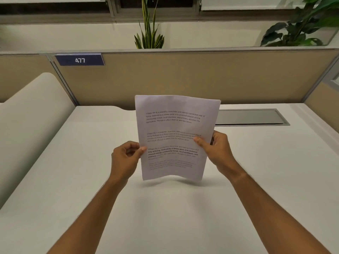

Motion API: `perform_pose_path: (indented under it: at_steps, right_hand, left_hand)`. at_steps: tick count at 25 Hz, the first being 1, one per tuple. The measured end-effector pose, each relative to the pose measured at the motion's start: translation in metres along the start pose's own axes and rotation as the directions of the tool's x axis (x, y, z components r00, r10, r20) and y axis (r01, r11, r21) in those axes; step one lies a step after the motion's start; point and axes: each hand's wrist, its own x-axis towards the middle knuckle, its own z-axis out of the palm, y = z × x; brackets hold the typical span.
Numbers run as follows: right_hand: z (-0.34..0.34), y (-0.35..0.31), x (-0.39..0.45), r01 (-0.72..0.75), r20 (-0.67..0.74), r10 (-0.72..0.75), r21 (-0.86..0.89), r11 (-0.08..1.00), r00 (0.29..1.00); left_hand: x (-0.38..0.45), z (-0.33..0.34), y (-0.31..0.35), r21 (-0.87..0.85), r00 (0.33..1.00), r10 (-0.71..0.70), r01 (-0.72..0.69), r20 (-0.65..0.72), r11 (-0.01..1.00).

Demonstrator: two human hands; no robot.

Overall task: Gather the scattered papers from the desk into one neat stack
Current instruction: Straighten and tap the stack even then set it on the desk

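White cubicle desk, ctr: papers upright w/ bottom edge near desktop, left hand pinching 9 o'clock edge, right hand pinching 3 o'clock; light, floppy, so best gripped mid-edge on both sides.

1. Tan fabric partition panel standing along the far edge of the white worktop.
2. Dark blue label plate reading "477", fixed on the panel's upper left.
3. Grey rectangular cable hatch set flush in the worktop, far right.
4. Spiky green plant and broad-leaved plant behind the panel.
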Motion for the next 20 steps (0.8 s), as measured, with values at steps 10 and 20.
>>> perform_pose_path:
  at_steps: [10,20]
  right_hand:
    - [0.004,-0.016,-0.010,0.120,-0.073,-0.134,-0.165,0.979,0.988]
    - [0.003,-0.055,0.003,0.475,-0.001,-0.597,-0.605,0.639,0.802]
  left_hand:
    - [0.002,-0.001,0.030,0.169,0.968,0.251,-0.245,-0.014,0.955]
    - [0.011,-0.007,0.072,0.298,0.819,0.574,-0.545,-0.014,0.784]
